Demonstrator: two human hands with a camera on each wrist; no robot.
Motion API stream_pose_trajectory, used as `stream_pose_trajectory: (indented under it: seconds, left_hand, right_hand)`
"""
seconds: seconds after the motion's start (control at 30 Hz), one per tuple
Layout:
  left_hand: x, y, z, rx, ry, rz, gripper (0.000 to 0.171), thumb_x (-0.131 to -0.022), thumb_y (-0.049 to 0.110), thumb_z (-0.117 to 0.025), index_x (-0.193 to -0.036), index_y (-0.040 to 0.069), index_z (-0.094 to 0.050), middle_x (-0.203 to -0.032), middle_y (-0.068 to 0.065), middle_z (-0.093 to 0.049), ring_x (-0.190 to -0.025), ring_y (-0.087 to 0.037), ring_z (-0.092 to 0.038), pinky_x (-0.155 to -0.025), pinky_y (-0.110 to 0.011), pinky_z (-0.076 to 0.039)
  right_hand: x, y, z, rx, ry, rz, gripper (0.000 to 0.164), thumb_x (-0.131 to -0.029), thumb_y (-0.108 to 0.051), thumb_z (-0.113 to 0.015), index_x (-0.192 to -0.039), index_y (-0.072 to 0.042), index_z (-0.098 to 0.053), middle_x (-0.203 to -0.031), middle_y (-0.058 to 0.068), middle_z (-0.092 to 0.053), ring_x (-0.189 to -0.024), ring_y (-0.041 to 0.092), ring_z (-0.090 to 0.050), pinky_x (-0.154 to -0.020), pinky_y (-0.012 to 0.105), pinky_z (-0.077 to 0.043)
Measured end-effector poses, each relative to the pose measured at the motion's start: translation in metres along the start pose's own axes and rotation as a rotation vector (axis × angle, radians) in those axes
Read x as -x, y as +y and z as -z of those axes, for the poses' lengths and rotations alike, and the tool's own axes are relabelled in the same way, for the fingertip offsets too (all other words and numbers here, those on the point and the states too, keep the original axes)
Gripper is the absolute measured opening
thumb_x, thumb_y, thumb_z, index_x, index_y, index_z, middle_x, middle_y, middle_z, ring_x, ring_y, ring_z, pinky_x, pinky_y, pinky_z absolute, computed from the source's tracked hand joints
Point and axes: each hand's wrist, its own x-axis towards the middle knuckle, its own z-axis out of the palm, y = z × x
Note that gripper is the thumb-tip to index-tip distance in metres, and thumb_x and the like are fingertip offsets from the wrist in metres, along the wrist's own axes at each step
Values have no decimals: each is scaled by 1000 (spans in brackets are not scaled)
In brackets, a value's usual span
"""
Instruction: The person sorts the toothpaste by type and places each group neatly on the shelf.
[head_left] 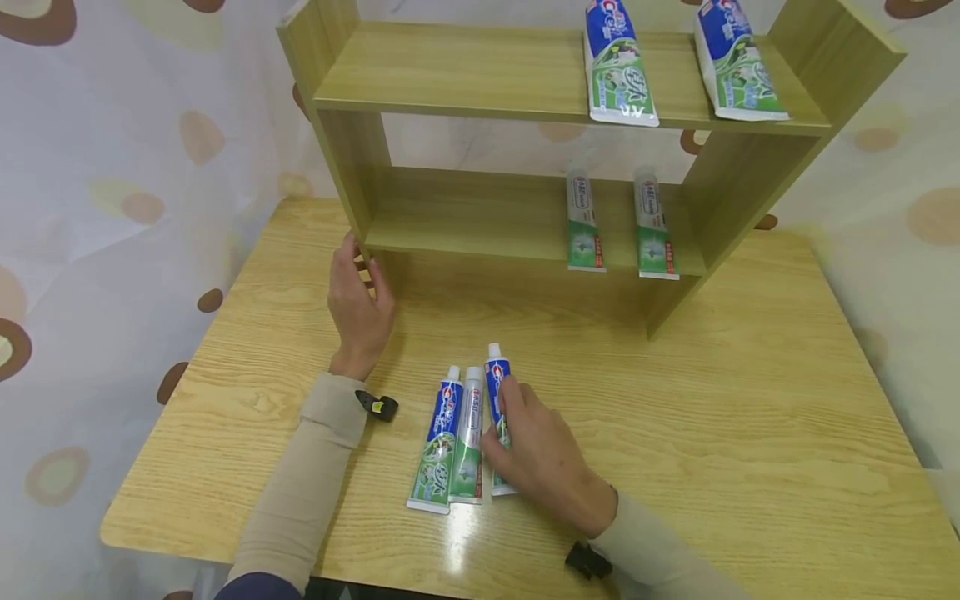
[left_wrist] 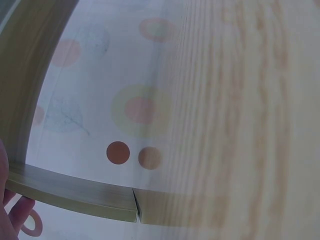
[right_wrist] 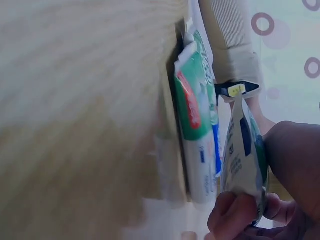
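My right hand (head_left: 547, 454) pinches a blue and green toothpaste tube (head_left: 496, 379), its cap toward the shelf. The right wrist view shows this tube (right_wrist: 240, 160) held off the tabletop, with fingers and thumb on its sides. Left of it lie two tubes side by side: a white and green toothpaste tube (head_left: 470, 429) and another blue and green toothpaste tube (head_left: 438, 442). At the wooden shelf (head_left: 341, 158), my left hand (head_left: 362, 312) grips the lower end of the left side panel. Only some of its fingers (left_wrist: 21, 212) show in the left wrist view.
Two blue and green tubes (head_left: 621, 79) lie on the upper board, toward the right. Two white and green tubes (head_left: 583, 225) lie on the lower board, their ends slightly over its front edge. The shelf stands on a wooden table (head_left: 750, 433) against a patterned backdrop.
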Motion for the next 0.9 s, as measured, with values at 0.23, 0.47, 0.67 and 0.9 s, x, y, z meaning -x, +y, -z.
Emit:
stream_pose_trajectory:
  seconds: [0.23,0.47,0.67,0.9]
  left_hand:
    - [0,0,1,-9,-5,3,37,-111,6,-55,-146,-5,-49,-122,-31,-67,-99,-43,-72,-69,-52,-67]
    - [1,0,2,-15,-16,7,37,-111,7,-54,-146,-7,-49,-121,-32,-67,-98,-44,-72,-70,-51,-67]
    - [1,-1,2,-15,-16,14,38,-111,7,-54,-146,-7,-50,-121,-32,-67,-98,-44,-72,-70,-51,-67]
    - [1,0,1,-15,-12,12,38,-111,7,-54,-146,-7,-50,-120,-31,-67,-98,-44,-72,-70,-51,-67]
  right_hand:
    - [-6,-4,18,41,31,15,36,-95,-18,-77,-117,-7,-50,-91,7,-56,-53,7,-49,-40,15,-37]
    - [-12,-8,35,12,62,24,33,-96,-15,-75,-114,-8,-49,-94,9,-57,-55,9,-50,-41,15,-39]
    - [-18,-14,51,34,93,70,34,-96,-15,-76,-115,-9,-48,-92,8,-56,-54,8,-49,-41,15,-39]
    - [-29,-22,72,76,111,101,35,-97,-14,-76,-118,-7,-49,-97,9,-61,-59,10,-56,-42,16,-43]
